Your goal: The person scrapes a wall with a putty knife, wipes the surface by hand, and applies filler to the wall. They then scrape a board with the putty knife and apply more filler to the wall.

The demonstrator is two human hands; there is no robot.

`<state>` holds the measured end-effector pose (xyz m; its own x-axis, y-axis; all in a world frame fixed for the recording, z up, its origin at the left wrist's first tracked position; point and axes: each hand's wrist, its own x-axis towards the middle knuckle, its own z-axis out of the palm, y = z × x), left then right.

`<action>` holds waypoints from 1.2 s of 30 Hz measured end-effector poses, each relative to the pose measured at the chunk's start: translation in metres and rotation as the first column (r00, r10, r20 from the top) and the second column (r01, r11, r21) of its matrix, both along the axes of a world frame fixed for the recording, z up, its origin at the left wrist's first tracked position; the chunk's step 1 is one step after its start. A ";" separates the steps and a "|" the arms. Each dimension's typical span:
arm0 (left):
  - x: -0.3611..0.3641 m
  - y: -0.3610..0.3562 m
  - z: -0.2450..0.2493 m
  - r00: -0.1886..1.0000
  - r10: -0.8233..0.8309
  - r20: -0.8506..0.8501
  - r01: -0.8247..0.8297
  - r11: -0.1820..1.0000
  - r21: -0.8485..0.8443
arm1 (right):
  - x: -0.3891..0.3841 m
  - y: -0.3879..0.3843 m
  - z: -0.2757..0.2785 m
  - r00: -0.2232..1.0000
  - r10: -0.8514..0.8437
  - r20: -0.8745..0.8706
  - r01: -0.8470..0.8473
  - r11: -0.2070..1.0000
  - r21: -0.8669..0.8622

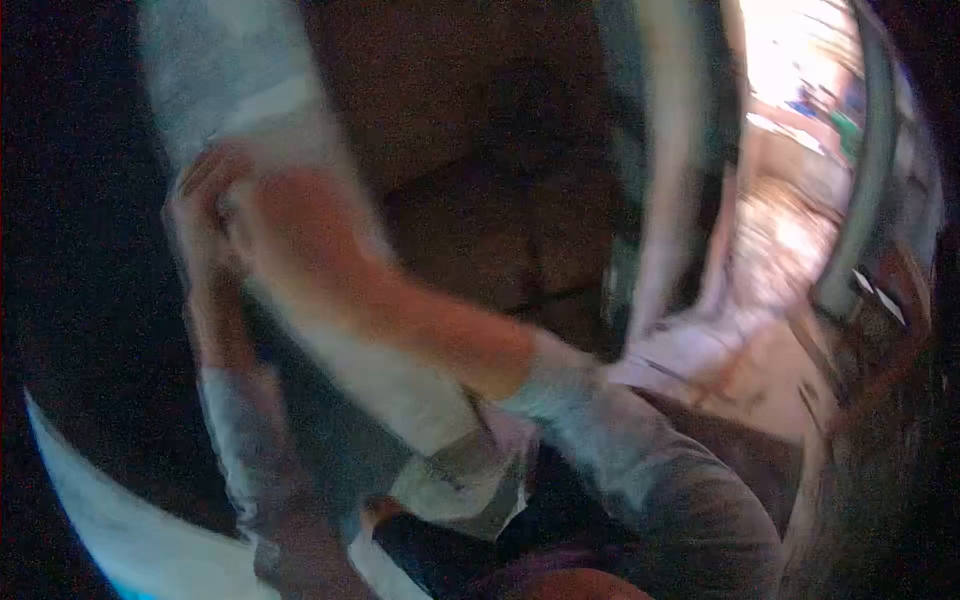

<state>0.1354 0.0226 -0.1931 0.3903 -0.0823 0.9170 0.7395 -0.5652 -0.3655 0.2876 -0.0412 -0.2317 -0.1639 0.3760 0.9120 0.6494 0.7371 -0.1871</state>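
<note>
A long, pale object [230,65], too blurred to name, slants from the top left toward the lower middle. My left hand [208,205] reaches up along its left side, with the fingers bent against it. Across its front lies my right hand [290,205], which seems wrapped around it close to the left hand. Motion smears the fingertips of both hands. Below my right forearm, a pale surface [390,385] continues downward and ends near a whitish, flat-sided piece [465,480].
Behind the hands is a dark tiled surface [480,230]. On the right, a blurred upright post [675,150] stands beside a bright opening [795,200]. A curved, light-coloured edge [130,520] shows at the lower left. Deep shadow fills the left side.
</note>
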 end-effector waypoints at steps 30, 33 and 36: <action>0.044 0.036 0.082 0.940 -0.148 -0.308 0.196 0.972 0.130 | 0.024 0.058 0.054 0.994 0.026 -0.108 0.010 0.948 0.319; 0.052 0.020 0.077 0.930 -0.186 -0.316 0.171 0.982 -0.075 | 0.033 0.029 0.054 0.994 -0.069 -0.082 0.088 0.964 0.251; 0.062 0.041 0.061 0.915 -0.228 -0.332 0.253 0.967 0.035 | 0.041 0.042 0.039 0.991 -0.096 -0.092 0.116 0.963 0.245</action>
